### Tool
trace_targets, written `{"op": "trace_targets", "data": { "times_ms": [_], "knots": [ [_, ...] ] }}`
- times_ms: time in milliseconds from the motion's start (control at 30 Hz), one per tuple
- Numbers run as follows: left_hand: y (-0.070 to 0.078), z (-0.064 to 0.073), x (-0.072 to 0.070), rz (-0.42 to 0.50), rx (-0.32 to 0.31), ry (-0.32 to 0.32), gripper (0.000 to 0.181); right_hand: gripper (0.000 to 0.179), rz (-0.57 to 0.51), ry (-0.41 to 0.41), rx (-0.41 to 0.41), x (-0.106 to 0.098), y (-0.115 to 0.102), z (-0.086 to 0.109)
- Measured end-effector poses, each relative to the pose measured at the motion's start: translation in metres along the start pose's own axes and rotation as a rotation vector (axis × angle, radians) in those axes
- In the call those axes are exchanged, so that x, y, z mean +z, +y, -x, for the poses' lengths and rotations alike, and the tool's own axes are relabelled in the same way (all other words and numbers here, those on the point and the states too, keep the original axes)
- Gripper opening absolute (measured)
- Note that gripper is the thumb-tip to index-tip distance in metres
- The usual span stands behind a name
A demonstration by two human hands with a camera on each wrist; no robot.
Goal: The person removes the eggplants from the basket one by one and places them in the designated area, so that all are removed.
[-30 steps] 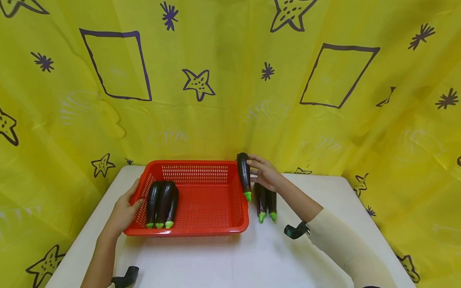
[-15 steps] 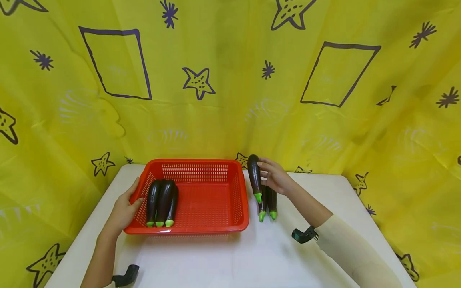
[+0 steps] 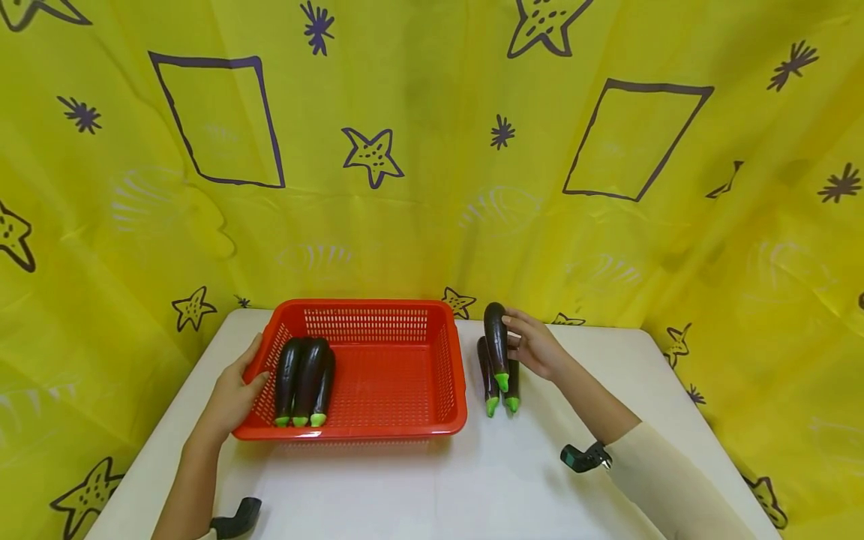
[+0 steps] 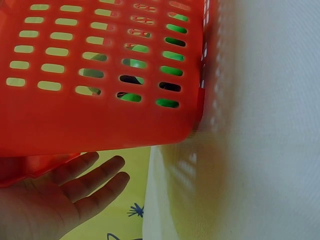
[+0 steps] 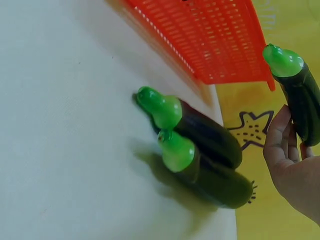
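Note:
My right hand point(image 3: 536, 349) holds a dark eggplant point(image 3: 496, 337) with a green stem end between thumb and fingers. In the right wrist view this eggplant point(image 5: 300, 100) hangs above the table, stem end up in that picture. Two more eggplants point(image 5: 207, 135) lie side by side on the table below it, partly covered by it in the head view. At the left end of the red plastic basket point(image 3: 385, 382), my left hand point(image 3: 232, 394) grips the rim, its thumb over the edge and several fingers point(image 4: 95, 180) outside under it. Three eggplants point(image 3: 310, 379) lie together inside the basket's left part.
A white table point(image 3: 351, 491) carries everything. Behind it and at both sides hangs a yellow curtain point(image 3: 432, 225) with star drawings. The basket's right wall point(image 3: 457, 375) stands just left of the eggplants on the table.
My right hand has carried its eggplant rightward and a little lower, from the basket's right rim to over the two eggplants on the table. My left hand and the basket stay put.

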State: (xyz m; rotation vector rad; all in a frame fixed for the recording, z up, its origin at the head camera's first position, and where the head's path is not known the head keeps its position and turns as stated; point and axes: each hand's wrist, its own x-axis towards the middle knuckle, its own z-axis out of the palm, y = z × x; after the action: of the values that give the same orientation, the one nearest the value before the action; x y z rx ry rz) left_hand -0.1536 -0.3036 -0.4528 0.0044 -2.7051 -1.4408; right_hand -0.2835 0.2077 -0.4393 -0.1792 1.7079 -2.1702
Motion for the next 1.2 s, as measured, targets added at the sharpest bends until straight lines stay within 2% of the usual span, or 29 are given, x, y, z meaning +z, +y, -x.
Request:
{"op": "trace_targets", "data": {
  "times_ms": [133, 400, 700, 933, 1200],
  "knots": [
    [0.000, 0.000, 0.000, -0.004, 0.002, -0.001, 0.072, 0.054, 0.016, 0.029, -0.005, -0.010, 0.003, 0.005],
    [-0.002, 0.001, -0.001, -0.002, 0.010, 0.011, 0.071, 0.037, 0.026, 0.058, -0.027, -0.025, 0.012, 0.009],
    [0.000, 0.001, -0.001, -0.003, 0.016, 0.005, 0.070, 0.048, 0.043, 0.105, -0.020, -0.041, 0.017, 0.018],
    [0.000, 0.001, 0.000, 0.004, 0.010, 0.000, 0.071, 0.040, 0.050, 0.137, -0.020, -0.050, 0.018, 0.023],
    [-0.001, -0.001, -0.001, -0.003, 0.025, 0.004, 0.070, 0.048, 0.065, 0.173, -0.005, -0.061, 0.025, 0.027]
  ]
}}
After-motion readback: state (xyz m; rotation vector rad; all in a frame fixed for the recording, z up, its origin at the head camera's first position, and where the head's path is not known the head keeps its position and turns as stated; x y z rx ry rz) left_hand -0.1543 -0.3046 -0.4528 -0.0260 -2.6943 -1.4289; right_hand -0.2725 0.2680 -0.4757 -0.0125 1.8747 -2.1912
